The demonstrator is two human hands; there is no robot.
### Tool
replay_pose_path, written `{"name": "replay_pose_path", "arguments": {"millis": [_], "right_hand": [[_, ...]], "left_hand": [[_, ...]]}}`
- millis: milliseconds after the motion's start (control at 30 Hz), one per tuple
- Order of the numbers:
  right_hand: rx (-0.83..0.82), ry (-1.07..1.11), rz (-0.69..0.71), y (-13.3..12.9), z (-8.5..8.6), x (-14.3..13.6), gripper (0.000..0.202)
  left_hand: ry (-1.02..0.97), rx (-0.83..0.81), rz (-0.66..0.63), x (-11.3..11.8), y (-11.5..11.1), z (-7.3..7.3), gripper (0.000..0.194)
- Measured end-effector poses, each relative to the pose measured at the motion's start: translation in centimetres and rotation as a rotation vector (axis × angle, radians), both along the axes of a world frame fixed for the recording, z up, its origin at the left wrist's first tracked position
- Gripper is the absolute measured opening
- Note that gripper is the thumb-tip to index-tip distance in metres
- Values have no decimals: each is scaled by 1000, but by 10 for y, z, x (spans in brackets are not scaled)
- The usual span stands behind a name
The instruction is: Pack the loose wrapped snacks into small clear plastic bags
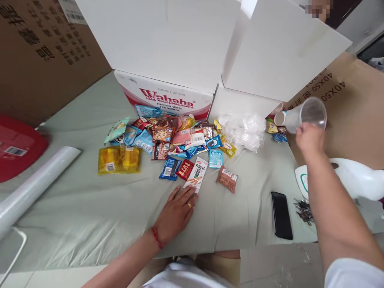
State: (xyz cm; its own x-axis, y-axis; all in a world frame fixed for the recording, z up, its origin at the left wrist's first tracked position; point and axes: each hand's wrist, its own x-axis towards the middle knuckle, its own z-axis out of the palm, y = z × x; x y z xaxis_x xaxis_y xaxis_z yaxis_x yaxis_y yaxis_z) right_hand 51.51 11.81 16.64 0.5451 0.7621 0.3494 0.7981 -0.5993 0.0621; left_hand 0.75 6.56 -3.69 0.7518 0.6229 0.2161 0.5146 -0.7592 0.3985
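Note:
My left hand (pixel 175 212) lies flat on the cloth, fingers spread, its fingertips touching the lower end of a white snack packet (pixel 198 172). Beside that packet are a red packet (pixel 185 169) and a dark blue one (pixel 170 168). A brown packet (pixel 227 179) lies to the right. My right hand (pixel 311 140), reaching to the far right, is closed on the rim of a clear plastic cup (pixel 314 111), which is tilted on its side. A paper cup (pixel 280 119) lies next to it. Behind my left hand is a pile of mixed snack packets (pixel 163 134).
Crumpled clear plastic (pixel 244 132) lies right of the pile. Yellow packs (pixel 118 160) and a plastic roll (pixel 39 188) are leftward. A phone (pixel 282 215), keys (pixel 304 211) and white bottle (pixel 351 178) lie rightward. Boxes (pixel 162 38) stand behind; a red object (pixel 19 148) sits left.

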Motion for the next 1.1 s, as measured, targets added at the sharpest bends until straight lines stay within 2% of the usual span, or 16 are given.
{"name": "replay_pose_path", "arguments": {"millis": [100,133,200,267,333,433,567,700,800,900,1000,1100], "right_hand": [[-16,16,49,54,25,22,49],[6,26,70,63,27,24,51],[97,36,119,65,21,21,48],[208,42,189,49,4,10,40],[262,84,247,23,-23,-5,32],[282,261,223,-22,-66,-25,23],[338,655,15,-66,-110,-40,22],[479,979,-271,-78,-128,-34,15],[543,1010,-397,-69,-132,-18,13],[549,1063,-486,-47,-135,0,7],[515,1129,-513,-19,-136,15,24],[452,1192,-445,6,-134,28,38]], "left_hand": [[11,-34,-2,1,0,5,37],[10,-41,-4,2,0,6,37],[4,-47,14,2,2,7,38],[1,-50,71,2,6,7,38],[-1,-54,130,3,11,7,39],[-20,-61,159,4,18,6,36],[-108,-57,186,3,20,1,31],[-250,-46,231,-3,15,-4,24],[-284,-50,243,-6,13,-5,22],[-272,-58,240,-6,13,-4,23],[-245,-60,226,-5,13,-3,24],[-206,-27,202,-5,13,-1,25]]}}
